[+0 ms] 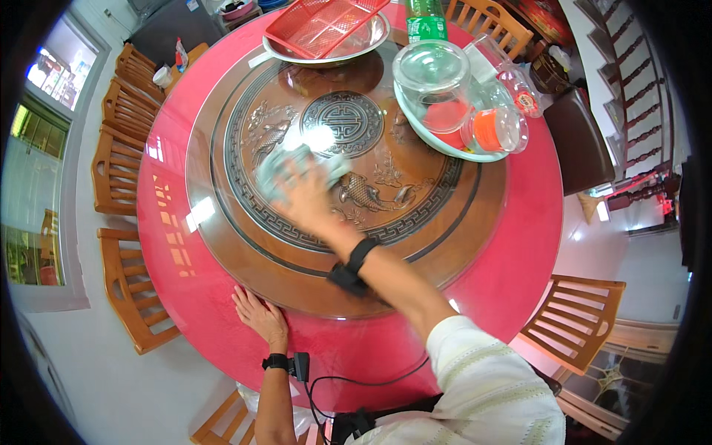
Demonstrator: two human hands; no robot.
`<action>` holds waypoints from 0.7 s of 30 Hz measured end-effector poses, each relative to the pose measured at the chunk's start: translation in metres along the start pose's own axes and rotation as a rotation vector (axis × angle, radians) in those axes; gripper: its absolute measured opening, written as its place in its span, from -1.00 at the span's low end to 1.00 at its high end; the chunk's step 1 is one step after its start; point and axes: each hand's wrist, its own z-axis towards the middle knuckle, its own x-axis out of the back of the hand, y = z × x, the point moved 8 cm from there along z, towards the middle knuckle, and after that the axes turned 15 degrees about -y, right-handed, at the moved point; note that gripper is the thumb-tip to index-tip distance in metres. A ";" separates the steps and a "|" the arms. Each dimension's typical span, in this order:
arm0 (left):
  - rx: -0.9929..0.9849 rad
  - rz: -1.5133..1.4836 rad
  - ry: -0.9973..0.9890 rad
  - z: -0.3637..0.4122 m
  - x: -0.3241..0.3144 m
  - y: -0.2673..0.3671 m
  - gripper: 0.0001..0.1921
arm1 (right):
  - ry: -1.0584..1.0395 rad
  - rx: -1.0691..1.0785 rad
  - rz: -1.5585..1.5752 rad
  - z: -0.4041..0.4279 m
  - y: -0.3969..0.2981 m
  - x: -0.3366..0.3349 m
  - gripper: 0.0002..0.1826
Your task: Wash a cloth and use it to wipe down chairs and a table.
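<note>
Blurred by motion, my right hand [306, 194] presses a pale blue-green cloth [278, 169] on the glass-topped lazy Susan [356, 283]. Fish carvings and a round dark medallion [342, 123] show through the glass; the cloth lies just left of and below the medallion. My left hand [261, 320] rests flat, fingers spread, on the red tabletop [194, 267] beside the turntable's near left edge, holding nothing. Both wrists wear black straps with small devices; a black cable [367, 382] runs from the left one.
At the turntable's back stands a metal basin [356, 53] with a red plastic basket [320, 28] on it. A pale blue basin [434, 146] at right holds clear plastic containers [431, 69]; a green bottle [426, 22] stands behind. Wooden chairs [130, 283] surround the table.
</note>
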 end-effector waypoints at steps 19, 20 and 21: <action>-0.019 0.050 0.044 0.001 -0.004 -0.012 -0.43 | 0.165 -0.608 -0.277 -0.274 0.262 0.159 -0.49; -0.031 0.056 0.036 0.003 -0.008 -0.010 -0.44 | 0.178 -0.805 -0.195 -0.290 0.304 0.161 -0.51; -0.027 0.050 0.048 0.004 -0.010 -0.010 -0.44 | 0.255 -0.962 -0.173 -0.308 0.338 0.167 -0.52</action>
